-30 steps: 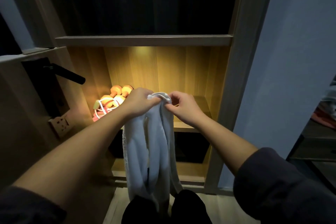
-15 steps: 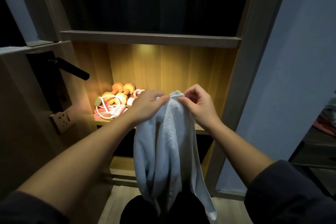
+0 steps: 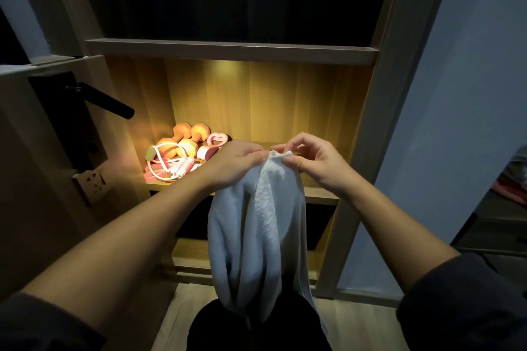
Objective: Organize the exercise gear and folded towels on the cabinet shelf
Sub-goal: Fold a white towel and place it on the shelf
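Item: white towel point(image 3: 256, 236), one, unfolded; held in the air in front of the lit cabinet shelf point(image 3: 320, 198), not yet on it.

Hold: our left hand point(image 3: 236, 162) has its fingers curled over the top edge on the left; our right hand point(image 3: 316, 164) pinches the top edge between thumb and forefinger, other fingers lifted; the two grips sit close together, so the cloth gathers into hanging pleats between them.

Also on the shelf, left end: orange dumbbells point(image 3: 185, 139), a pink-and-white skipping rope point(image 3: 171, 169), a pink heart-shaped grip point(image 3: 214, 144); the right end of the shelf lies behind our hands and we cannot judge it.

Risks, as we judge them: the right-hand pinch takes little cloth, so it could slip and drop that side; with the grips this close, any fold would likely come out crooked and bunched; the loose bottom end hangs down by our legs and could drag on the floor; laid down carelessly, the towel could catch the rope and pull the gear about.

Orientation: long axis vertical; top edge up at our hands, level with the shelf; free end pointing straight down, its tail trailing a little to the right.
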